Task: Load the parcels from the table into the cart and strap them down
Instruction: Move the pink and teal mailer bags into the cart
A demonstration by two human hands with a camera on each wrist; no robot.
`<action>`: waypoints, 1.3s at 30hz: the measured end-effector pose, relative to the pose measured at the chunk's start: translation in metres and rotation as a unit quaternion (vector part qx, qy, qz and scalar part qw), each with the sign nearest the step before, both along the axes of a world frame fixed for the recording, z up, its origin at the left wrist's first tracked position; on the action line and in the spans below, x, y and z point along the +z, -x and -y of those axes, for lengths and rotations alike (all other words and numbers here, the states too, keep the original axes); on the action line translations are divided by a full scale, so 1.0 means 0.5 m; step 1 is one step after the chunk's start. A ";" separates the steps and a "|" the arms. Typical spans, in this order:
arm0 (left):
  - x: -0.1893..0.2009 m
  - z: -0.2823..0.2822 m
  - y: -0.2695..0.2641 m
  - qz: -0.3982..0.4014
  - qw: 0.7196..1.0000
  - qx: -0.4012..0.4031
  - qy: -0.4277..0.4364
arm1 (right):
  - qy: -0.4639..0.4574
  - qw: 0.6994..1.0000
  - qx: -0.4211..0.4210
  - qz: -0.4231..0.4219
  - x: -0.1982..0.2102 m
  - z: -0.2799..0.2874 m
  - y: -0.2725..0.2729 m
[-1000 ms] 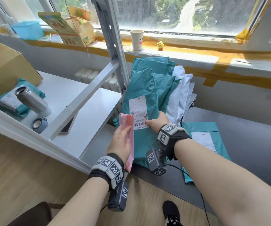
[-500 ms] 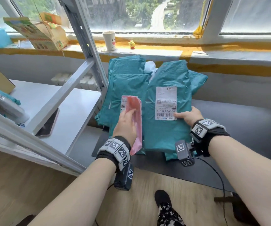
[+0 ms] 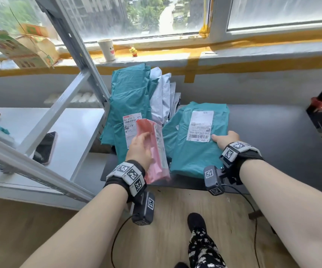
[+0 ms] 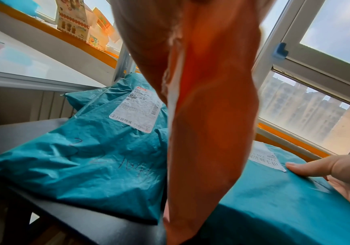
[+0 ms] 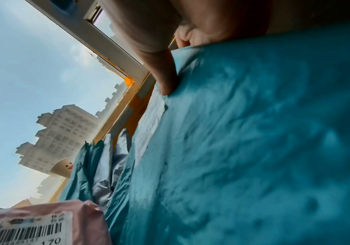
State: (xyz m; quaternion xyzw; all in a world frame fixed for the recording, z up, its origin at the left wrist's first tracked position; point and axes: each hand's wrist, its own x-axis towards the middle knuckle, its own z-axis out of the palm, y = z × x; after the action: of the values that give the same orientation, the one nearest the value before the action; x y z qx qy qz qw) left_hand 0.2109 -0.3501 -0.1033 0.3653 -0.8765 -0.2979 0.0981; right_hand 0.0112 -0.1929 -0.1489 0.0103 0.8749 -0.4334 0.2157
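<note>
My left hand point(image 3: 139, 149) holds a slim pink parcel point(image 3: 156, 151) on edge over the near rim of the black table point(image 3: 272, 132); in the left wrist view the pink parcel point(image 4: 212, 116) fills the middle. My right hand point(image 3: 226, 139) grips the near right edge of a teal parcel point(image 3: 193, 151) with a white label, lying flat on the table. The thumb point(image 5: 161, 71) presses on top of that teal parcel point(image 5: 253, 149). More teal parcels point(image 3: 129, 97) and grey-white ones point(image 3: 162, 93) lean at the table's left end. No cart or strap is in view.
A grey metal frame point(image 3: 75, 47) slants across the left, beside a white surface holding a phone point(image 3: 45, 148). A paper cup point(image 3: 107, 49) and cartons stand on the window sill. A black stand with a red clamp point(image 3: 318, 103) is at the table's far right.
My right hand has drawn the labelled teal parcel off the leaning stack, to the right, and laid it flat on the black table. My left hand still holds the pink parcel.
</note>
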 end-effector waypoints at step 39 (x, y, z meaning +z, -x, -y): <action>-0.077 0.109 -0.209 0.082 0.951 0.271 -0.125 | -0.038 0.938 0.344 0.020 -0.008 0.417 -0.186</action>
State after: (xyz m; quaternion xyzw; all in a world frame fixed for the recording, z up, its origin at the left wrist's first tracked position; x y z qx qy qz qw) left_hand 0.3154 -0.4046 -0.1417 0.6214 -0.7054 -0.3362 0.0562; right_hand 0.1041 -0.4012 -0.1529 -0.2740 0.8367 -0.2987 0.3683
